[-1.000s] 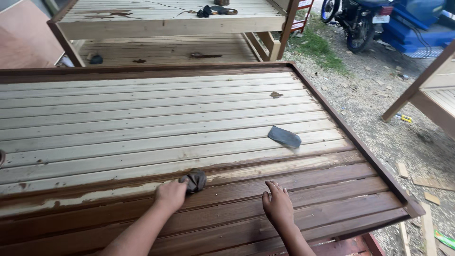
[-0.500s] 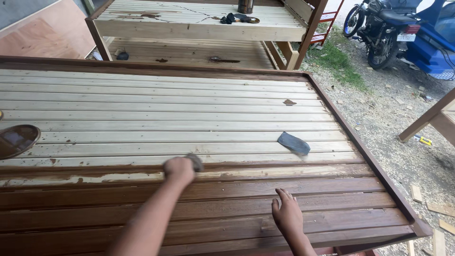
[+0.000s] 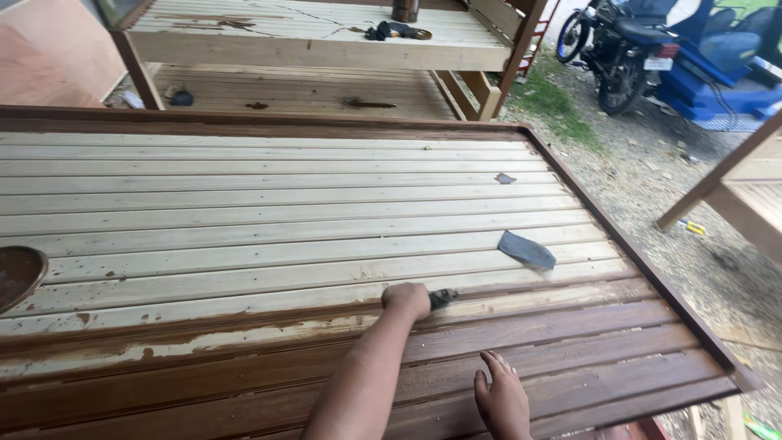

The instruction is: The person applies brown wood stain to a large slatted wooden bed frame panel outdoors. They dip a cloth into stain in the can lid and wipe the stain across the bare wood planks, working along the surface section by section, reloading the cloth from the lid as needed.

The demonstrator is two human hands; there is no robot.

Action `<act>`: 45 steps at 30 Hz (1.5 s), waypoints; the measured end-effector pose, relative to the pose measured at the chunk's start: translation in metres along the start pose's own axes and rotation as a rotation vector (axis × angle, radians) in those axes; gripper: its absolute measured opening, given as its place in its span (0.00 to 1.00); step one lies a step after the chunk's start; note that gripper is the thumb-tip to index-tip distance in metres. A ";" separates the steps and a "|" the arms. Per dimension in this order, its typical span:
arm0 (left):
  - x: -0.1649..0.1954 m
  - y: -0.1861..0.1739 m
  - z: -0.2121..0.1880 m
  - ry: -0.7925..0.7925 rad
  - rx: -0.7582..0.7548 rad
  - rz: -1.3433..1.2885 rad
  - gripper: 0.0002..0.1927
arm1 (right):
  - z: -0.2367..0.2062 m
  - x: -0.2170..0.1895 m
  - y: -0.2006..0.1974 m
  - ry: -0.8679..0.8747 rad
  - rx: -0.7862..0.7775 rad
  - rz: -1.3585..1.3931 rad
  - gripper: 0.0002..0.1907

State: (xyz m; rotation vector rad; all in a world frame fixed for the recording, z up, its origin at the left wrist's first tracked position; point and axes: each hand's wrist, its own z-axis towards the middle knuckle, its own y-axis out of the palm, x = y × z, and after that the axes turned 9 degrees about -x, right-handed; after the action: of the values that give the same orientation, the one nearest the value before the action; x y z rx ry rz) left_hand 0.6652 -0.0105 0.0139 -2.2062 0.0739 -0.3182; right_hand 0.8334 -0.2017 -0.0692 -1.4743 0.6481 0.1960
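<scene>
A large slatted wooden panel with a raised dark-brown frame (image 3: 627,244) lies flat, its long grooved boards running side to side; the far boards are pale bare wood, flecked with brown drips, while the near ones are coated a glossy reddish brown, with a patchy, half-covered strip between them. The left hand (image 3: 406,299) has its grip closed on a small dark wad of cloth (image 3: 442,298), pressed onto that boundary strip where pale wood meets stain. The right hand (image 3: 501,402) lies flat and open on a stained near board, fingers spread, holding nothing. Just beyond the cloth, on a bare board, rests a flat grey, roughly rectangular scrap of sheet (image 3: 526,249), and a smaller grey chip (image 3: 505,178) sits farther off. At the left edge a round brown bowl (image 3: 18,275) is partly cut off; its inside is stained brown, though whether liquid is in it cannot be told.
</scene>
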 end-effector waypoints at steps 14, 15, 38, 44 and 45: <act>-0.136 -0.055 -0.029 -0.205 -0.210 0.328 0.16 | -0.056 -0.081 0.053 0.025 0.111 0.063 0.22; -0.140 -0.059 -0.028 -0.241 -0.241 0.397 0.16 | -0.058 -0.081 0.053 0.041 0.100 0.064 0.22; -0.188 0.035 -0.065 -0.060 0.155 0.089 0.23 | -0.025 -0.138 0.085 -0.083 0.069 -0.006 0.22; -0.312 0.043 -0.107 -0.097 0.241 0.041 0.19 | -0.030 -0.223 0.122 -0.154 0.037 0.021 0.21; -0.337 0.042 -0.117 -0.117 0.238 0.045 0.18 | -0.034 -0.239 0.130 -0.165 0.048 0.028 0.21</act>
State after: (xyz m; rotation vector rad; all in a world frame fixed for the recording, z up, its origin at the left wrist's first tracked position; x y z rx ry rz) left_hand 0.3126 -0.0711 -0.0195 -1.9792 0.0198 -0.1635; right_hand 0.5629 -0.1572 -0.0561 -1.3873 0.5362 0.3179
